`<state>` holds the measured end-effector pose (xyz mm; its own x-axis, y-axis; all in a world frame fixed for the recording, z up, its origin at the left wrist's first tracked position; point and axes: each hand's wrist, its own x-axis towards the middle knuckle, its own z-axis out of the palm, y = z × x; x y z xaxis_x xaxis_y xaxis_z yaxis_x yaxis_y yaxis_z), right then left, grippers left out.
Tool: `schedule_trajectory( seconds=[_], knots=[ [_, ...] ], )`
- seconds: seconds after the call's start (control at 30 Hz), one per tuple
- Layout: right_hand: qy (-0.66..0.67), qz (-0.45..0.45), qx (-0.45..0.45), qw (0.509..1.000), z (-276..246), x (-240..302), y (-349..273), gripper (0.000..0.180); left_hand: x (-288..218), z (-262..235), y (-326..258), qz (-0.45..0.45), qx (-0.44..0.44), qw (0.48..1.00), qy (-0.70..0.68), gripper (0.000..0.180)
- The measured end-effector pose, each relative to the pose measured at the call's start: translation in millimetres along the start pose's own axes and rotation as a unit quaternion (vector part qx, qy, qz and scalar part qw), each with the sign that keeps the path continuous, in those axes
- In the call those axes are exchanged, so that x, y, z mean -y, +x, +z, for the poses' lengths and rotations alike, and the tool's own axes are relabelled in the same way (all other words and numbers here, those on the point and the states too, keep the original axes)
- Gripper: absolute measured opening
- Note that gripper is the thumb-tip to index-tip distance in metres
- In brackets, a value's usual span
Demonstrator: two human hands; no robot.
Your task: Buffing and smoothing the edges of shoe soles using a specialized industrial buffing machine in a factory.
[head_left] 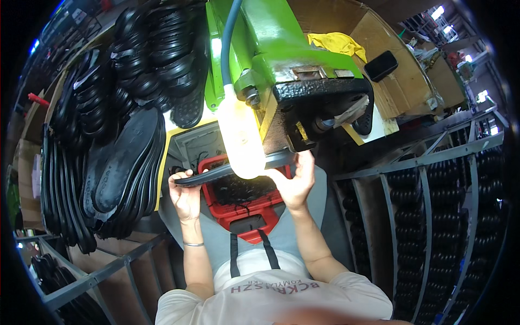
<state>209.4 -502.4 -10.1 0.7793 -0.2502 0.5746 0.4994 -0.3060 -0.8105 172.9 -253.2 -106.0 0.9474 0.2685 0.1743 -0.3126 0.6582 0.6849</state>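
Stacked at nine o'clock: black shoe soles in leaning piles, thin and flat, likely light and rubbery. Just right of them, left hand clenched around one end of a black sole, fingers curled over its edge, thumb underneath. Sole spanning between both hands at the centre, sagging slightly, so judged soft and bendy rather than stiff; best gripped at both ends, as here, to stop it drooping. Over its middle, a glaring work lamp, hiding part of the sole. Below, a red crate on the lap, at six o'clock from the lamp. Right hand grasping the far end, pressed up beneath the dark head of a green machine at twelve o'clock. Grip surface probably matte, not slippery; nothing fragile. At three o'clock, metal racks of more black soles.
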Motion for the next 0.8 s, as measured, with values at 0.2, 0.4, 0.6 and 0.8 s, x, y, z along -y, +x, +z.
schedule_trajectory(
  seconds=[0.2, 0.4, 0.6, 0.8],
  knots=[
    [-0.086, -0.067, 0.051, 0.993, 4, 19, -32, 0.069, 18, -4, -6, -0.073, -0.104, 0.953, -0.274, 0.052],
    [-0.099, -0.261, 0.237, 0.93, -70, 20, -74, 0.04, 22, 53, 4, -0.135, -0.126, 0.929, -0.319, 0.075],
    [-0.189, -0.289, 0.339, 0.875, -118, 23, -105, 0.025, 29, 80, -4, -0.197, -0.037, 0.931, -0.305, 0.091],
    [-0.214, -0.304, 0.331, 0.867, -134, 31, -114, 0.022, 53, 75, -15, -0.223, -0.004, 0.928, -0.298, 0.09]
  ],
)
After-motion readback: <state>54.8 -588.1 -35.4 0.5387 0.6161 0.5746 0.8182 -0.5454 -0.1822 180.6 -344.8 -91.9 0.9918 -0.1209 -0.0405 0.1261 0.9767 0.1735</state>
